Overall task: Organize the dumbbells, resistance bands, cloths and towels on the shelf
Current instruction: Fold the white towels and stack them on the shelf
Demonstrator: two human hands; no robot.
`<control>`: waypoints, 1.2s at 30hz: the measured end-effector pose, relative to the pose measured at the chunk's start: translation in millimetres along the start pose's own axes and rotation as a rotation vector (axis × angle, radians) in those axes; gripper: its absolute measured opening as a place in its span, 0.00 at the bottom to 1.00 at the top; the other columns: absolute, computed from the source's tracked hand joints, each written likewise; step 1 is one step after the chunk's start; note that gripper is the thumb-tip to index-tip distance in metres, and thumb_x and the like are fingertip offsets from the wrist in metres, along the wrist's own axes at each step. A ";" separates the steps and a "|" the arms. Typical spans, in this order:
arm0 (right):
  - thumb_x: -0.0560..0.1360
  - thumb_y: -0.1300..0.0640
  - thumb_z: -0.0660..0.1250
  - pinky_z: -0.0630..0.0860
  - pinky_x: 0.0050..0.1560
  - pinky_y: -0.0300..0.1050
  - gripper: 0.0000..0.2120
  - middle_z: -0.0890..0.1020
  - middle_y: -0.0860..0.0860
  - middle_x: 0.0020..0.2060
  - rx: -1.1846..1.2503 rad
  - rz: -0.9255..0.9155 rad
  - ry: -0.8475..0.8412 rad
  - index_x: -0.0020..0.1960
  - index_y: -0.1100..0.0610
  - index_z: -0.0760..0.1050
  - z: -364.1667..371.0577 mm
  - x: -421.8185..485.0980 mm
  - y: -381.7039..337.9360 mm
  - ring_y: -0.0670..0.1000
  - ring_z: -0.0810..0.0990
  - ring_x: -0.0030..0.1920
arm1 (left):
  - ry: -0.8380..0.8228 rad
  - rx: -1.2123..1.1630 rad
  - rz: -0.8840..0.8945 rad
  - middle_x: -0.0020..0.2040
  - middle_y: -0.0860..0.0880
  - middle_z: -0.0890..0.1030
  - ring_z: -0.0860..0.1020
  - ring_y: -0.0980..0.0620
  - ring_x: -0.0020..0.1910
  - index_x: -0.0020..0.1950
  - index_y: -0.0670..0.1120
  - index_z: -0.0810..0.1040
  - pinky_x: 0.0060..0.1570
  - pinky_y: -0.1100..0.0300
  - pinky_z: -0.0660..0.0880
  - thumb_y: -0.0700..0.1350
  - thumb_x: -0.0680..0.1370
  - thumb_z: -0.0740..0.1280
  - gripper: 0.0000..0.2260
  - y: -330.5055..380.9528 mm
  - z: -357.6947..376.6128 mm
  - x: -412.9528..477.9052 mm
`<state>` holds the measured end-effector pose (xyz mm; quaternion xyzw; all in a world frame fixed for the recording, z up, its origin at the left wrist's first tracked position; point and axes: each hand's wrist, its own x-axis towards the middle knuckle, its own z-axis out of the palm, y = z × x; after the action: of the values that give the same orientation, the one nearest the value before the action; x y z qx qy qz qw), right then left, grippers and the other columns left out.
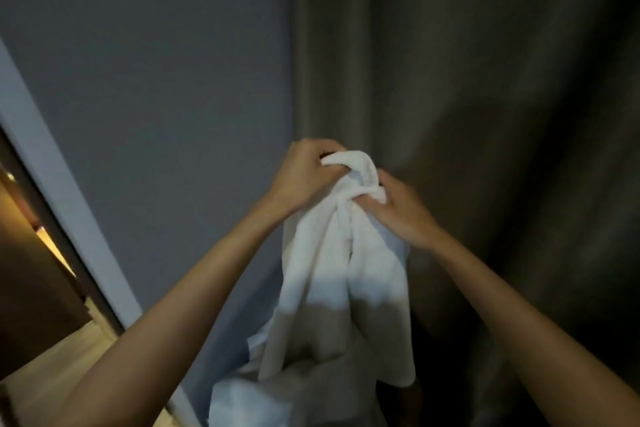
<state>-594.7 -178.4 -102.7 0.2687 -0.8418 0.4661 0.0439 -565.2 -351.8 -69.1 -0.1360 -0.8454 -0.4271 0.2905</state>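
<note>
A white towel point(332, 288) hangs bunched in front of me, held up at chest height. My left hand point(304, 173) grips its top fold from the left. Just below and to the right, my right hand point(398, 208) clutches another bunch of the same towel. The cloth drapes down in long folds toward the bottom of the view, where more white fabric point(249, 399) lies heaped. No shelf, dumbbells or bands are in sight.
A grey-blue wall point(156, 80) fills the left half. A dark brown curtain point(467, 80) hangs on the right, close behind the towel. At far left a white door frame point(52, 184) slants down beside a lit wooden floor point(69, 364).
</note>
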 end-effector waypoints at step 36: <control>0.74 0.57 0.72 0.75 0.47 0.33 0.12 0.83 0.48 0.48 0.163 0.071 -0.157 0.56 0.55 0.78 57.3 10.6 0.7 0.44 0.80 0.49 | -0.234 -0.212 -0.311 0.36 0.50 0.79 0.74 0.66 0.31 0.46 0.40 0.81 0.33 0.72 0.69 0.43 0.75 0.71 0.06 -44.1 -24.7 -17.3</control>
<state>-594.0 -228.7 -132.0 0.2770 -0.8110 0.5117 -0.0607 -563.3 -397.6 -96.4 -0.0822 -0.8344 -0.5347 0.1051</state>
